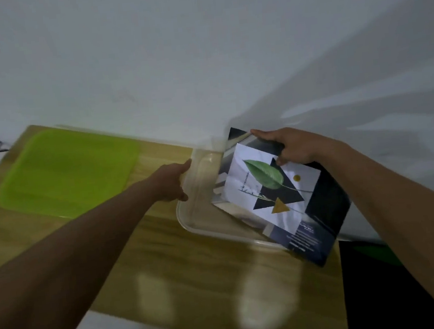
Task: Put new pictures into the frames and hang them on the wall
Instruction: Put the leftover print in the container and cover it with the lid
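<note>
Clear plastic is what I am gripping with my left hand (pixel 170 181): its fingers (pixel 186 165) are curling over the left rim of a see-through tub (pixel 189 220) sitting on the wooden bench (pixel 167 263). My right hand (pixel 293 145) is pinching the top edge of the leaf print (pixel 266 183) and the dark printed sheet (pixel 327 206) behind it, holding both tilted over the tub's right side, close to the white wall (pixel 198 45). A lime-green lid (pixel 69 169) is lying flat further left. I am judging this the fetching step: nothing is framed yet, and no frame is showing. Next I am needing to lift the print clear without creasing it.
</note>
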